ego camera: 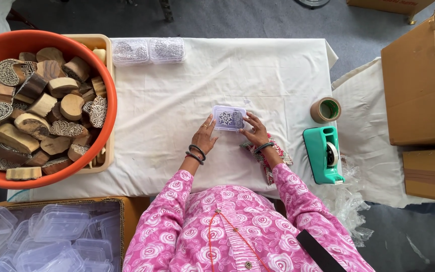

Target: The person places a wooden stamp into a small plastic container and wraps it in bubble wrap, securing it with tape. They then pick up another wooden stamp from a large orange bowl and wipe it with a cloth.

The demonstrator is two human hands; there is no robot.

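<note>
A small clear plastic box [228,118] with a lid lies on the white cloth of the table [177,100]; carved patterned blocks show through it. My left hand [205,137] touches its left edge with the fingertips. My right hand [256,132] presses on its right side and lid. Both wrists wear dark bangles, and the sleeves are pink with a flower print.
An orange tub [41,108] of carved wooden blocks stands at the left. Two filled clear boxes [148,50] sit at the table's far edge. A tape roll [325,110] and a green tape dispenser [324,153] lie right. Empty boxes [46,236] fill a carton lower left; cardboard cartons [419,80] stand right.
</note>
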